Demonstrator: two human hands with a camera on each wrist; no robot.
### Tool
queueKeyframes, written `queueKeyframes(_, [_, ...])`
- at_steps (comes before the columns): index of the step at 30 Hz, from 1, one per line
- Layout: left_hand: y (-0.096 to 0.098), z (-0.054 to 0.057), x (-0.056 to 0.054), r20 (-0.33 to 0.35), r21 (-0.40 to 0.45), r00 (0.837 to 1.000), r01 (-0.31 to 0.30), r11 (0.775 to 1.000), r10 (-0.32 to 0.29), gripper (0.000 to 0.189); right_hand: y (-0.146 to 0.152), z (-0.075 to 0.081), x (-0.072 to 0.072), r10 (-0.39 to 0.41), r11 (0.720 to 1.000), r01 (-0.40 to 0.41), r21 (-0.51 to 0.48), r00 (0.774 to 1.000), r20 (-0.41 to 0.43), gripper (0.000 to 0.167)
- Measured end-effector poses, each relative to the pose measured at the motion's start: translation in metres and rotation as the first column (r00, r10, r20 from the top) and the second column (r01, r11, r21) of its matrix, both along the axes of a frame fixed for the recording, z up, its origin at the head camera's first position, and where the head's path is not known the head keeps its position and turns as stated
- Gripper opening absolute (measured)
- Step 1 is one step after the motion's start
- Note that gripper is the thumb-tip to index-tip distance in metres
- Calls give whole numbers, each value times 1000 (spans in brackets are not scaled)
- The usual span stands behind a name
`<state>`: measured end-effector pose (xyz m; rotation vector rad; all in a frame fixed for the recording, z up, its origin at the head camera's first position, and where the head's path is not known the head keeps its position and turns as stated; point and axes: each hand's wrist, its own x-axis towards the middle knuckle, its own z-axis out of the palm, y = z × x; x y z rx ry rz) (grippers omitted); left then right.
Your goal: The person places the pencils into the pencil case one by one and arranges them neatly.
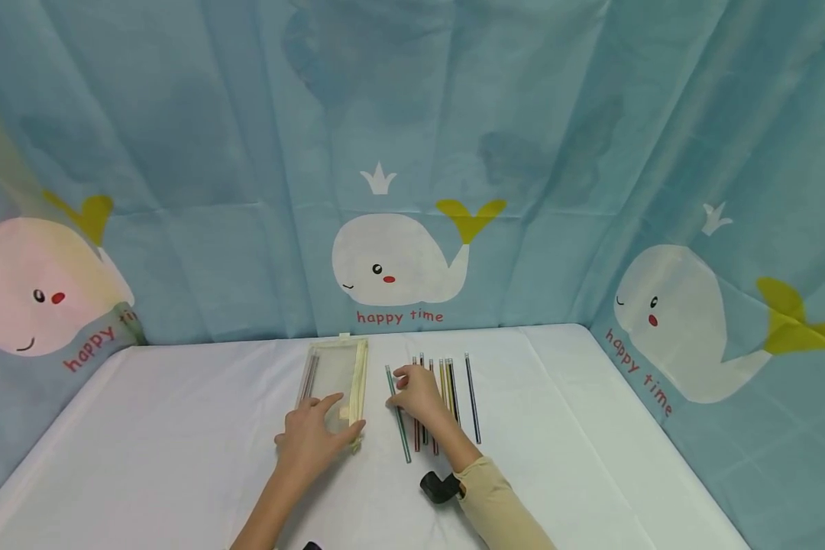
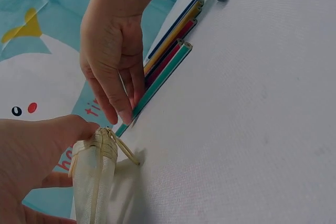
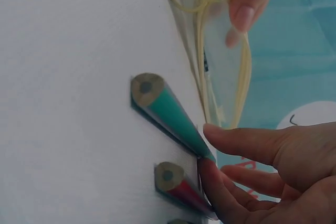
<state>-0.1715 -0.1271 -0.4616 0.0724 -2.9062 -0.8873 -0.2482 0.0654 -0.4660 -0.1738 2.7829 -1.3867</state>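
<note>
My left hand (image 1: 311,437) holds a see-through zip pencil pouch (image 1: 359,382) with cream edging. In the left wrist view its thumb presses the zip edge of the pouch (image 2: 96,177), fingers on the far side. A few slim pencils (image 1: 309,376) show through the pouch's left side. Just right of the pouch lies a teal pencil (image 1: 403,441), slanting on the cloth. My right hand (image 1: 419,393) pinches this pencil between thumb and index finger, as the right wrist view shows beside the teal pencil (image 3: 176,114). A red pencil (image 3: 184,190) lies close below it there.
Several more pencils (image 1: 454,393) lie side by side under and right of my right hand. A dark blue pencil (image 1: 472,401) lies apart at the far right of the row. White cloth (image 1: 591,458) covers the table, and a blue whale-print curtain (image 1: 247,267) hangs behind and at the sides.
</note>
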Motion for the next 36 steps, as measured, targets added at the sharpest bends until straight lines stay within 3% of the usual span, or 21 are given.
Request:
queueKeyframes(9, [0,0,2,-6,2,1000,6,1000,-6,65,-1,-3,-3,41,998,-40,49,999,-13,43])
queueKeyframes(17, [0,0,2,-5,9,1000,6,1000,-6,66,0,1,-2,69,998,-69,-1,998,10,36])
queueKeyframes(27, [0,-1,2,-14,9,1000,9,1000,-8,65,1,2,-3,29,993,-22,-114,997,65,41])
queueKeyframes(36, [-1,0,3,-19,13,1000,13,1000,-12,65,5,3,-5,8,996,-1,-88,997,76,40])
